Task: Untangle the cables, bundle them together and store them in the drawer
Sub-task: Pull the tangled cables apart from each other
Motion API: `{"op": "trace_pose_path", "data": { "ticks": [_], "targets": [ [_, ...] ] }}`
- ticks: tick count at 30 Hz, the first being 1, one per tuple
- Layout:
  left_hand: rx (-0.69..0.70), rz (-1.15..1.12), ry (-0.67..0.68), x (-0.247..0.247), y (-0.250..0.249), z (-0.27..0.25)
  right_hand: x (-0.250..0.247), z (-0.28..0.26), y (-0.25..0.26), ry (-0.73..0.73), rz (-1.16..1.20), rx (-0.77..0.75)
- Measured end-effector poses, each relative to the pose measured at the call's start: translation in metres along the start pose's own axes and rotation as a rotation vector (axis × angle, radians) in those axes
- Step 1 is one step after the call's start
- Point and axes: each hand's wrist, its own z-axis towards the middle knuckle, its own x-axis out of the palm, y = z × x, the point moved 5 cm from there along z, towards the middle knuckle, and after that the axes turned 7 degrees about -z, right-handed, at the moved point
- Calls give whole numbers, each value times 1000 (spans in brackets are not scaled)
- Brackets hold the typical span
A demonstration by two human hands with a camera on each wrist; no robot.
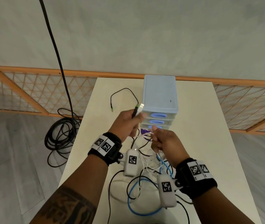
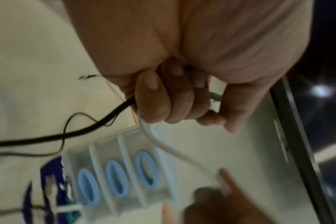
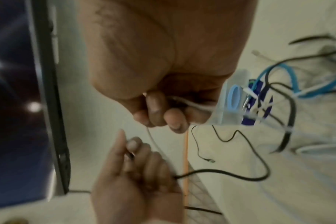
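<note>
Early in the untangling: left hand [image 1: 125, 125] clenched on black and white plug ends, right hand [image 1: 164, 141] pinching a white cable [image 3: 194, 104], tangle [image 1: 146, 173] heaped on the tabletop [image 1: 209, 143], drawers [image 1: 158, 122] shut, bundling and storing both left

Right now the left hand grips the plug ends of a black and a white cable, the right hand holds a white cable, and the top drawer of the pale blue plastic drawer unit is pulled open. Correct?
Not quite: the head view shows all three drawers of the pale blue plastic drawer unit closed. The rest holds: the left hand grips the plug ends of a black cable and a white cable, and the right hand holds a white cable.
</note>
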Motion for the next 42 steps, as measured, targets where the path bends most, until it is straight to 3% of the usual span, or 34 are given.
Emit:
{"op": "trace_pose_path", "data": {
  "ticks": [3,7,9,13,15,17,21,23,25,28,33,35,39,42],
  "targets": [
    [122,340,99,5,2,-11,-6,8,10,-13,349,1],
    [50,498,16,7,10,-9,1,11,22,68,221,-25],
    [6,431,-88,5,12,-5,8,10,22,92,139,-31],
    [-121,-138,-300,-12,16,3,18,7,14,88,-32,-28],
    [-140,-219,-350,-20,17,8,20,4,9,83,-77,-21],
    [-169,-204,-306,-22,20,10,22,3,7,86,-108,-17],
    [-205,6,-67,-6,22,3,21,6,7,34,-180,-18],
    [-144,78,-97,-4,20,3,21,8,5,25,-187,-11],
    [-94,42,-210,-10,16,6,21,8,3,32,-198,-11],
    [-95,-8,-322,-24,13,12,20,6,5,41,-252,-21],
    [-180,134,-36,-6,12,8,17,10,3,10,-271,-17],
    [-139,163,-90,-4,11,7,17,12,2,4,-267,-6],
    [-53,117,-376,-25,5,15,14,11,2,18,-265,3],
    [-48,121,-394,-23,5,16,14,12,2,17,-262,-3]
  ]
}}
